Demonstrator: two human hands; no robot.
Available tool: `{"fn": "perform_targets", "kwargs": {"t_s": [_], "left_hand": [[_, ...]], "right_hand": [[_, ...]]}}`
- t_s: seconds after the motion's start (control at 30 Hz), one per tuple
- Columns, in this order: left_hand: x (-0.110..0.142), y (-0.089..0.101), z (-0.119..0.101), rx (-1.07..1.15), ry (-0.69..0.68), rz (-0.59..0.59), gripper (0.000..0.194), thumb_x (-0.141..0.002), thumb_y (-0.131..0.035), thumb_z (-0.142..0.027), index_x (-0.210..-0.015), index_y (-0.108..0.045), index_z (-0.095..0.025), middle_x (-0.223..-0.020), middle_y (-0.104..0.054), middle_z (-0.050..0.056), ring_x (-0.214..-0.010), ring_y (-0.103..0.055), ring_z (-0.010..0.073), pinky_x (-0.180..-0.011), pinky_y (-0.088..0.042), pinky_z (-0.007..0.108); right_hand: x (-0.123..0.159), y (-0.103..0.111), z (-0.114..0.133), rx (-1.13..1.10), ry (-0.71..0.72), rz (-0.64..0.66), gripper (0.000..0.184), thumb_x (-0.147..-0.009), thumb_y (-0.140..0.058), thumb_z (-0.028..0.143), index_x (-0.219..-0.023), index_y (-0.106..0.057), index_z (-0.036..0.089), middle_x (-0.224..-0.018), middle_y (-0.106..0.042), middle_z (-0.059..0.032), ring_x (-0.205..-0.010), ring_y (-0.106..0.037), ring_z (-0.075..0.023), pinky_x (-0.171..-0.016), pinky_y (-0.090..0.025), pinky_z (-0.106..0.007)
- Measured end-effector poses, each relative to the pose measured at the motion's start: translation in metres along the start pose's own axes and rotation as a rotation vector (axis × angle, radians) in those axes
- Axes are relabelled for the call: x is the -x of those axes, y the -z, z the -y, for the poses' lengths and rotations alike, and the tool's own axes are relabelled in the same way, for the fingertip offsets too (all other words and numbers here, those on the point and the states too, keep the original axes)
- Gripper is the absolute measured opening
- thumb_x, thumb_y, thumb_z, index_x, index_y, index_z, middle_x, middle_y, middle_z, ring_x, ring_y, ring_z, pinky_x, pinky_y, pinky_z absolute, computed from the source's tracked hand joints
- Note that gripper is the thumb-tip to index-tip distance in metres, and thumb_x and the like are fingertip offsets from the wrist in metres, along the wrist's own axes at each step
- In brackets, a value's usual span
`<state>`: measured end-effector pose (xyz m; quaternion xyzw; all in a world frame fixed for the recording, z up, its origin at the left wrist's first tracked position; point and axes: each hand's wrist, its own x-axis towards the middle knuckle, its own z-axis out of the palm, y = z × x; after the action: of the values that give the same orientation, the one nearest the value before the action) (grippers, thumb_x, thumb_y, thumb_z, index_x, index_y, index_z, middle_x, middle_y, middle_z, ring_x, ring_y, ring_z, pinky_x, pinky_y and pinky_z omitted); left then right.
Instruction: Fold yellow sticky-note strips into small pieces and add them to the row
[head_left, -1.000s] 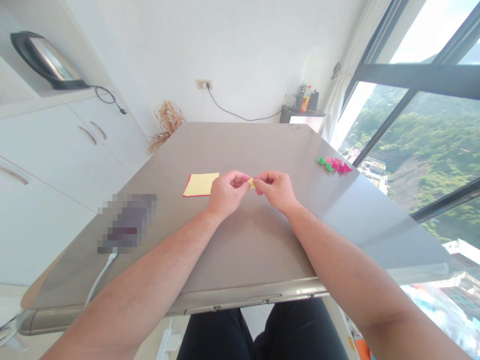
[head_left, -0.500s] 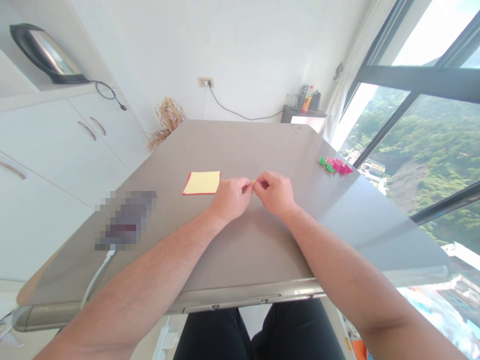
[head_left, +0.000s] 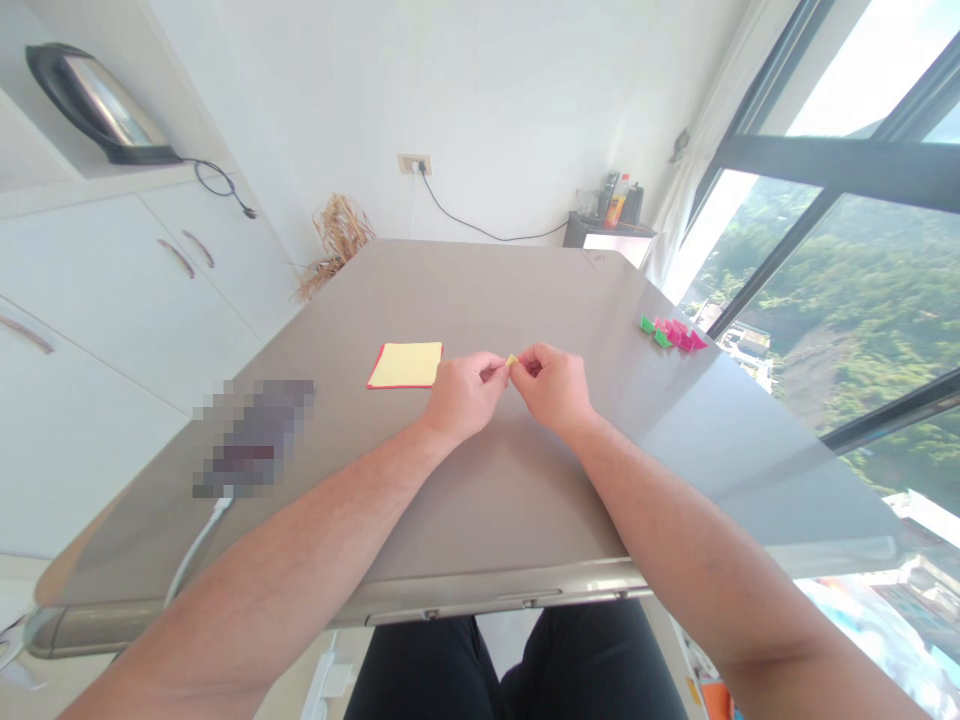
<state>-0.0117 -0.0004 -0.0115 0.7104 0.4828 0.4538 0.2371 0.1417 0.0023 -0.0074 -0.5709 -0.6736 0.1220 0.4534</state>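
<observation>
Between my two hands is a small folded piece of yellow paper (head_left: pixel 511 360), mostly covered by the fingers. My left hand (head_left: pixel 466 392) pinches it from the left, thumb and forefinger closed. From the other side my right hand (head_left: pixel 553 382) pinches it too, its fingertips almost touching those of the left. Just left of my left hand lies a stack of yellow paper sheets (head_left: pixel 407 365) with a red edge showing beneath. Several small folded pink paper pieces (head_left: pixel 681 335) and green paper pieces (head_left: pixel 661 339) sit together at the table's right side.
The brown table (head_left: pixel 487 290) reaches toward the white wall. A blurred-out dark device (head_left: pixel 259 440) with a white cable (head_left: pixel 196 545) lies at the left. An electric kettle (head_left: pixel 105 105) stands on the left cabinet. Bottles (head_left: pixel 616 200) stand on a small cabinet behind, and windows line the right.
Slightly more of the yellow paper shows between my fingertips. Both hands stay in nearly the same place, and the view has shifted a little.
</observation>
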Motion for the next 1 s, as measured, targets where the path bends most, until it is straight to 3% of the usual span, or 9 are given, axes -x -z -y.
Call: {"fn": "perform_targets", "kwargs": {"t_s": [0.1,0.27,0.47,0.6,0.73,1.0], "left_hand": [[0.000,0.000,0.000,0.034,0.018,0.015,0.022,-0.089,-0.061,-0.034,-0.085,-0.076,-0.020,-0.079,-0.078,0.003,-0.070,-0.069,0.0168,-0.068,-0.051,0.027],[-0.001,0.000,-0.006,0.058,0.077,-0.071,0.021,-0.088,-0.062,-0.035,-0.083,-0.077,-0.021,-0.076,-0.078,0.001,-0.071,-0.071,0.0171,-0.071,-0.054,0.028],[0.000,-0.006,-0.006,0.221,0.145,-0.052,0.019,-0.085,-0.065,-0.033,-0.080,-0.076,-0.020,-0.076,-0.078,0.003,-0.074,-0.074,0.0189,-0.071,-0.058,0.029],[-0.002,-0.009,-0.004,0.373,0.223,-0.080,0.017,-0.083,-0.069,-0.034,-0.081,-0.076,-0.018,-0.075,-0.077,0.004,-0.071,-0.074,0.0197,-0.071,-0.060,0.031],[-0.004,-0.008,-0.006,0.391,0.236,-0.111,0.017,-0.082,-0.070,-0.034,-0.080,-0.076,-0.018,-0.073,-0.077,0.003,-0.071,-0.074,0.0195,-0.071,-0.061,0.031],[-0.002,-0.011,-0.003,0.359,0.243,-0.091,0.017,-0.083,-0.069,-0.034,-0.081,-0.077,-0.019,-0.075,-0.077,0.004,-0.072,-0.075,0.0196,-0.072,-0.060,0.031]], "right_hand": [[0.001,0.001,0.003,0.018,-0.020,-0.007,0.014,-0.080,-0.061,0.029,-0.068,-0.064,0.022,-0.068,-0.071,0.0001,-0.063,-0.060,-0.0144,-0.065,-0.044,-0.029],[0.001,0.002,0.005,-0.104,-0.056,0.033,0.014,-0.083,-0.061,0.032,-0.074,-0.067,0.022,-0.072,-0.073,0.0005,-0.066,-0.063,-0.0145,-0.068,-0.048,-0.029],[0.002,-0.002,0.004,0.110,0.018,-0.022,0.020,-0.087,-0.059,0.031,-0.069,-0.062,0.022,-0.071,-0.071,-0.0005,-0.065,-0.059,-0.0152,-0.066,-0.042,-0.030],[0.001,-0.003,0.003,0.085,0.033,-0.022,0.018,-0.088,-0.059,0.032,-0.073,-0.064,0.022,-0.074,-0.072,-0.0011,-0.068,-0.062,-0.0157,-0.068,-0.043,-0.030],[0.000,-0.002,0.002,0.064,0.045,-0.005,0.013,-0.088,-0.060,0.028,-0.079,-0.067,0.022,-0.078,-0.074,-0.0012,-0.071,-0.063,-0.0160,-0.071,-0.045,-0.030],[0.000,-0.004,0.005,0.268,0.030,0.020,0.020,-0.092,-0.057,0.030,-0.076,-0.066,0.021,-0.079,-0.073,-0.0049,-0.071,-0.062,-0.0181,-0.068,-0.040,-0.031]]}}
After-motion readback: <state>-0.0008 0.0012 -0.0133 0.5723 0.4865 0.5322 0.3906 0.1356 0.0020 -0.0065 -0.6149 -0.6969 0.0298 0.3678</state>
